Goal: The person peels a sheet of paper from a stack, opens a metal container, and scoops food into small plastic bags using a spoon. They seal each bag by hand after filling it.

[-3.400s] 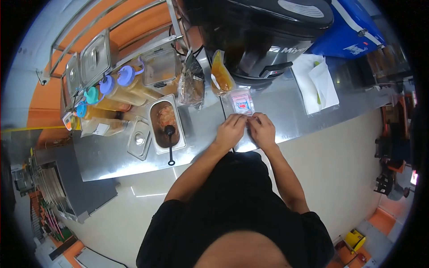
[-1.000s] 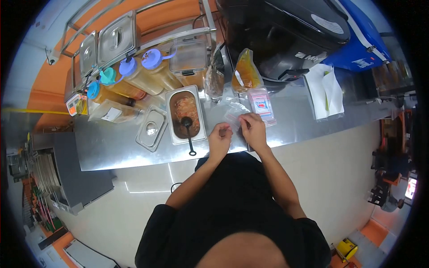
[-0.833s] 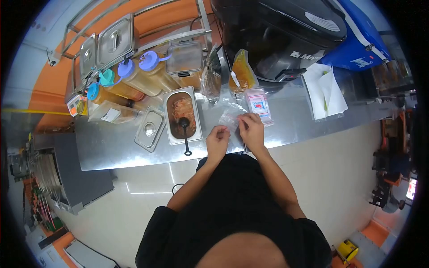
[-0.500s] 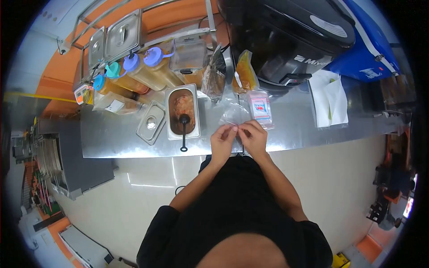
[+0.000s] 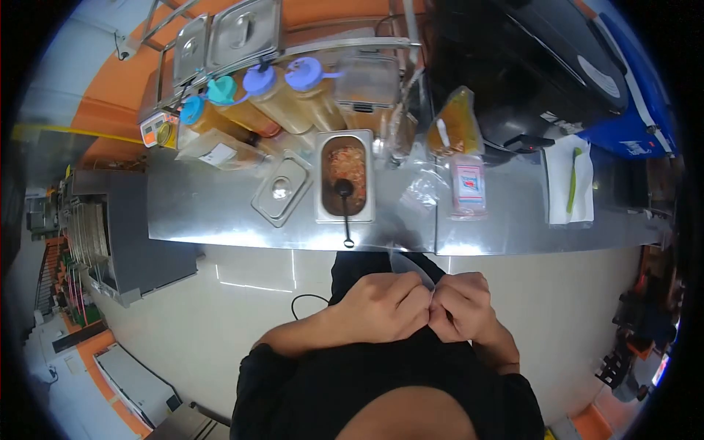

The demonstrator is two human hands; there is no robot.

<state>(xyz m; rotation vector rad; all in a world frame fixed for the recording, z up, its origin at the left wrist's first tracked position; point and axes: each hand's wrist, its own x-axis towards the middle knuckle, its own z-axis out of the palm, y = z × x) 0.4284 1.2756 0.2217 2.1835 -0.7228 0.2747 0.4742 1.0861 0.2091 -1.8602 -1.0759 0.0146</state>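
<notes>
Close to my body, in front of the counter's edge, my left hand [image 5: 392,306] and my right hand [image 5: 462,304] meet with fingers curled. Both pinch a small clear plastic bag [image 5: 412,270]; its see-through film shows just above the knuckles, and the rest is hidden by my fingers. Beyond them on the counter lies crumpled clear plastic [image 5: 423,192]. A flat packet with a pink border and blue label [image 5: 468,187] is to its right. Left of the plastic stands a steel pan [image 5: 320,176] of chopped reddish food [image 5: 347,163], a black ladle [image 5: 346,213] resting in it.
A steel lid [image 5: 280,189] lies left of the pan. Squeeze bottles [image 5: 271,92] and a lidded clear box [image 5: 367,82] line the back. Right of these are a bag of orange-brown sauce [image 5: 456,128], a black cooker [image 5: 513,66] and a green pod [image 5: 573,180] on white paper.
Both hands have drawn back from over the counter toward my body, bringing the bag. Their fingers are now curled tighter. The view has shifted, so the counter things appear further right.
</notes>
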